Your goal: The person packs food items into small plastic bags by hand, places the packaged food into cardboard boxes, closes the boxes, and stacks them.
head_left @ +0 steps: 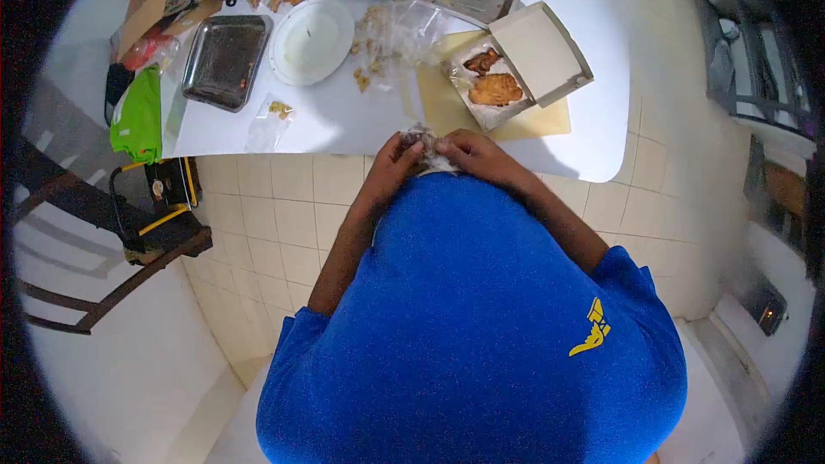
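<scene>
At the table's front edge, close to my body, my left hand (pixel 396 161) and my right hand (pixel 471 155) are closed on a crumpled clear plastic bag (pixel 423 139). Dark brown shows in the plastic, too small to make out. Just beyond my right hand stands an open white cardboard box (pixel 543 47), lid tilted back, with browned baked or fried food pieces (pixel 495 88) inside on white lining. Under the box lies a yellowish board or sheet (pixel 550 120).
A large metal tray (pixel 507 9) holds several golden-brown pieces. A white plate (pixel 311 39), a dark metal tray (pixel 225 62), plastic bags with small pieces (pixel 387 39), and a small bag (pixel 273 123) lie on the white table (pixel 344 120). A green bag (pixel 137 120) hangs at the left.
</scene>
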Available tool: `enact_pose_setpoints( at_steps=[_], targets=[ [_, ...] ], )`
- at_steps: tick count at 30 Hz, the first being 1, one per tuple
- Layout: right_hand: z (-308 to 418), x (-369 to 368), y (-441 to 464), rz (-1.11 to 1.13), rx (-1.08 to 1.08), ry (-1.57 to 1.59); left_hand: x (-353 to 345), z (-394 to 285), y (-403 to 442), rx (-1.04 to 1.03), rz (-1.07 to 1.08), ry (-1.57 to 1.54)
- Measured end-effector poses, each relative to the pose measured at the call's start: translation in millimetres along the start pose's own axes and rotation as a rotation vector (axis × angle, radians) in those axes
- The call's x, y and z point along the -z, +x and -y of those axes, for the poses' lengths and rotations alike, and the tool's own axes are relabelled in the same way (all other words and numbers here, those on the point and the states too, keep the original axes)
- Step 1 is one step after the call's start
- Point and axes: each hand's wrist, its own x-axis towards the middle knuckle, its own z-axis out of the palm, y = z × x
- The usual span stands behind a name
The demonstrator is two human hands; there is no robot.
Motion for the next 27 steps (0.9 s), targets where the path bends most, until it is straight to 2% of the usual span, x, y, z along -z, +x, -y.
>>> enact_pose_setpoints(
  at_steps=[3,6,9,12,13,15,18,20,22,23,24,26,27],
  targets=[
    [0,4,-18,-0.045,-0.040,0.005,-11,9,9,0.008,-0.018,0.136],
    [-8,10,-26,-0.150,0.061,0.196,-28,7,14,0.021,-0.016,0.214],
    [-4,31,-37,-0.115,-0.083,0.244,-44,15,24,0.000,-0.008,0.342],
    [-32,42,-36,-0.183,0.016,0.083,-57,36,40,0.013,-0.025,0.148],
    [-37,50,-36,-0.206,0.032,0.027,-62,39,49,0.089,-0.077,0.237],
    [-41,68,-34,-0.243,0.056,-0.081,-72,54,66,0.009,-0.095,0.135],
    [-26,102,-22,-0.305,0.345,-0.439,-91,55,79,-0.029,-0.117,-0.037],
    [-11,118,-13,-0.253,0.381,-0.456,-97,56,93,-0.004,-0.127,-0.237],
    [-8,134,2,-0.154,0.461,-0.547,-106,40,91,-0.160,-0.317,0.357],
    [-7,137,6,-0.072,0.349,-0.501,-109,34,89,-0.230,-0.413,0.654],
    [5,138,9,0.013,0.237,-0.455,-108,37,92,-0.429,-0.462,0.833],
    [6,140,19,0.129,0.220,-0.405,-99,52,104,-0.823,-0.568,1.184],
    [-9,138,29,0.161,0.315,-0.399,-95,57,110,-0.775,-0.491,1.161]
  ],
)
